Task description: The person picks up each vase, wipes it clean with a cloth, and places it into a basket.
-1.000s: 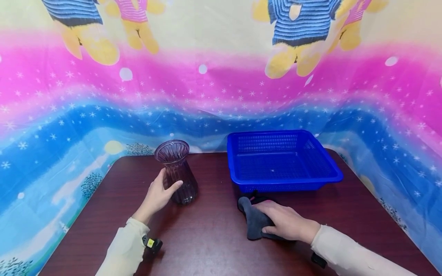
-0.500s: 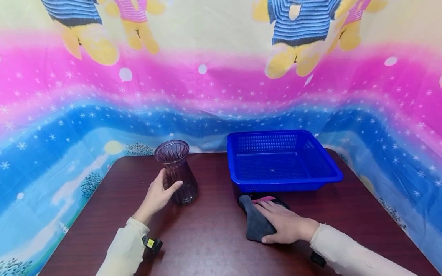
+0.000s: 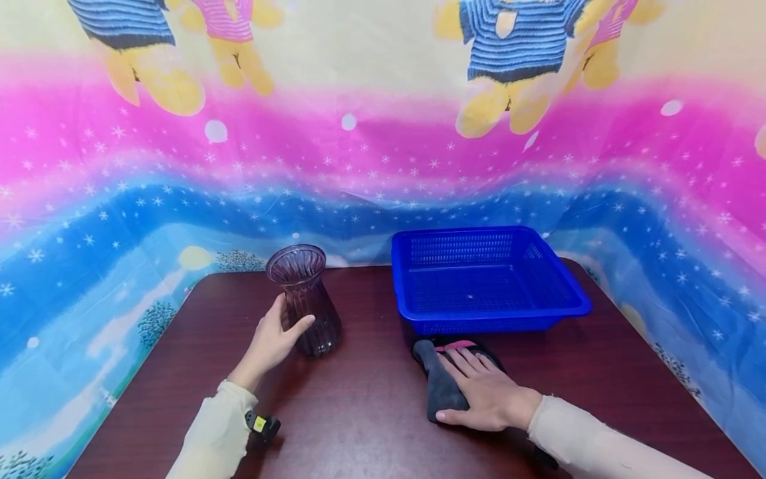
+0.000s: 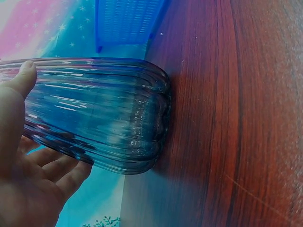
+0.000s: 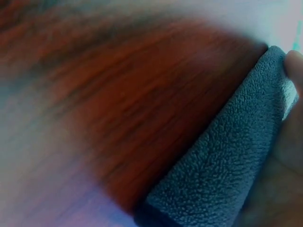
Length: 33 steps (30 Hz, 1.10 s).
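A purple-tinted ribbed glass vase with a flared mouth stands upright on the table, left of centre. My left hand grips its side, thumb in front and fingers behind; the left wrist view shows the clear vase base right at the tabletop. To the right, my right hand lies with fingers spread over a folded dark grey cloth, pressing it on the table. A pink and black part shows at the cloth's far edge. Its fuzzy towel-like pile fills the right wrist view's lower right.
A blue plastic basket with perforated walls stands at the back right, just beyond the cloth. The dark red wood-grain table has rounded far corners. A printed cloth backdrop hangs close behind and along both sides.
My right hand has gone from bunching the grey cloth to lying flat with spread fingers, shifting slightly toward me; the pink part came into view. The left hand and vase have stayed put.
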Each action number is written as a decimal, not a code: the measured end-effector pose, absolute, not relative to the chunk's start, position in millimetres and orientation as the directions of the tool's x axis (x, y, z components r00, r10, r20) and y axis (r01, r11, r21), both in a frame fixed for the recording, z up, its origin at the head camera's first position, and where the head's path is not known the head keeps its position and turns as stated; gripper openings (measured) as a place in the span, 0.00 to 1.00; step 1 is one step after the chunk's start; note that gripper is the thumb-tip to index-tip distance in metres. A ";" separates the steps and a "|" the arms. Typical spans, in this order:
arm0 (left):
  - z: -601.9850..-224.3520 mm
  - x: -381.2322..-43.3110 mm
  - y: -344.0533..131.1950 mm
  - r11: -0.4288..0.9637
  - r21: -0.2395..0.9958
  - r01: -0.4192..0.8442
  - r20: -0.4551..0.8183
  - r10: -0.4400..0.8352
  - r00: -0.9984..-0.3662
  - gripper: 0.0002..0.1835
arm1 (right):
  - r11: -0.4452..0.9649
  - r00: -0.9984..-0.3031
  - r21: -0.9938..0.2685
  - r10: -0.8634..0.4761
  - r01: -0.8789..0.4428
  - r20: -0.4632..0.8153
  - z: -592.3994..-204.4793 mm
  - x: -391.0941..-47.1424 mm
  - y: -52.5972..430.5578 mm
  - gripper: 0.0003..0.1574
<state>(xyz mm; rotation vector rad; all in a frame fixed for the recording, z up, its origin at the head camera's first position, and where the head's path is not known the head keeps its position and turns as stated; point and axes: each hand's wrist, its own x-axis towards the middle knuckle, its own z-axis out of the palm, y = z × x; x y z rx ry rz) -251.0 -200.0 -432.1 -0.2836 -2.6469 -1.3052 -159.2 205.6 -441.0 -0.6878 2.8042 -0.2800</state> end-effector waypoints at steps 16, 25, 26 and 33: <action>-431.5 -249.9 -199.6 0.593 0.767 0.243 0.235 0.091 -0.968 0.41 | 0.829 -0.861 -0.321 -0.503 -0.457 -0.076 -423.2 -155.6 210.9 0.59; -431.9 -249.8 -199.4 0.604 0.758 0.247 0.244 0.090 -0.966 0.41 | 0.833 -0.877 -0.281 -0.472 -0.476 0.086 -408.0 -154.7 217.3 0.45; -432.1 -250.0 -199.4 0.604 0.758 0.249 0.245 0.090 -0.965 0.41 | 0.838 -0.880 -0.273 -0.465 -0.473 0.097 -406.7 -154.3 217.9 0.44; -432.1 -249.7 -198.8 0.598 0.763 0.247 0.242 0.089 -0.966 0.41 | 0.854 -0.885 -0.234 -0.437 -0.464 0.159 -398.9 -153.4 220.2 0.38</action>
